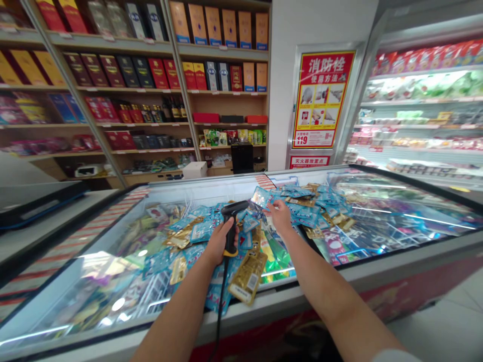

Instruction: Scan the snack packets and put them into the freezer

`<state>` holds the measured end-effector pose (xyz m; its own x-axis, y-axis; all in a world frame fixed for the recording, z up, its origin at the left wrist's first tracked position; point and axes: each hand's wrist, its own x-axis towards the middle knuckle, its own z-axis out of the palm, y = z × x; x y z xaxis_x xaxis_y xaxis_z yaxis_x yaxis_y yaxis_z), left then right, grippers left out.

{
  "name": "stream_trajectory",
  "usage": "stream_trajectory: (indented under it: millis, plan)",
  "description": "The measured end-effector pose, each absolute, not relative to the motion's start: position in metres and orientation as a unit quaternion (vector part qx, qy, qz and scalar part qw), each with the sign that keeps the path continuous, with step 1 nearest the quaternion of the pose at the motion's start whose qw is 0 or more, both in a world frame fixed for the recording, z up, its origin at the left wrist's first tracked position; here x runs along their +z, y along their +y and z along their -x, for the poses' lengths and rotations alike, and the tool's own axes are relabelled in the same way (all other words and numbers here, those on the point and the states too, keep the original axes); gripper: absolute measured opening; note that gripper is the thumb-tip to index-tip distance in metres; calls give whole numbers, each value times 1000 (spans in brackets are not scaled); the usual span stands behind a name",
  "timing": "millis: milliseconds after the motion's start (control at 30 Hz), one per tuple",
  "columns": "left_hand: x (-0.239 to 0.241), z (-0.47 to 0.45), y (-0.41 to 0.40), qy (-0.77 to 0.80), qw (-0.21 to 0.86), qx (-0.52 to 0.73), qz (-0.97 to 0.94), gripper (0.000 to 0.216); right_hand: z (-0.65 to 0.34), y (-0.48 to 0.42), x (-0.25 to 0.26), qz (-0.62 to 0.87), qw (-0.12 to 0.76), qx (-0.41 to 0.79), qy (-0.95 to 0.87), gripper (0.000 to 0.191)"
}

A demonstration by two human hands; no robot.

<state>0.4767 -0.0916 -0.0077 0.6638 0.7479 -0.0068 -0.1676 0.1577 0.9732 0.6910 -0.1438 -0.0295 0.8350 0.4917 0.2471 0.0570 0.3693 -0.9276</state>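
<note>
My left hand (219, 241) is closed around the grip of a black barcode scanner (231, 236), whose head points right. Its dark cable (221, 306) runs down over the freezer's front edge. With bent fingers, my right hand (280, 215) pinches a blue packet (261, 195) just right of the scanner head. Under and around the scanner lies a pile of blue packets (206, 230) mixed with gold ones. A gold packet (249, 275) with a barcode label lies near the front edge. To the right of my right hand is a second heap of blue and gold packets (302, 212).
Both heaps rest on the glass top of a chest freezer (124, 271) with goods inside. Shelves of boxed goods (222, 93) stand behind it. A red and yellow fire-hydrant sign (322, 100) hangs on the wall, and a lit refrigerated display (426, 110) is at the right.
</note>
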Motion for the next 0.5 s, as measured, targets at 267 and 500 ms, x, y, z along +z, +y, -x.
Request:
stream_trajectory:
  millis: [267, 500]
  plan:
    - [-6, -477, -92, 261, 721, 316, -559, 54, -689, -144, -29, 525, 804, 142, -240, 23]
    - [-7, -477, -90, 258, 718, 315, -564, 51, -689, -152, -12, 465, 858, 204, -75, 16]
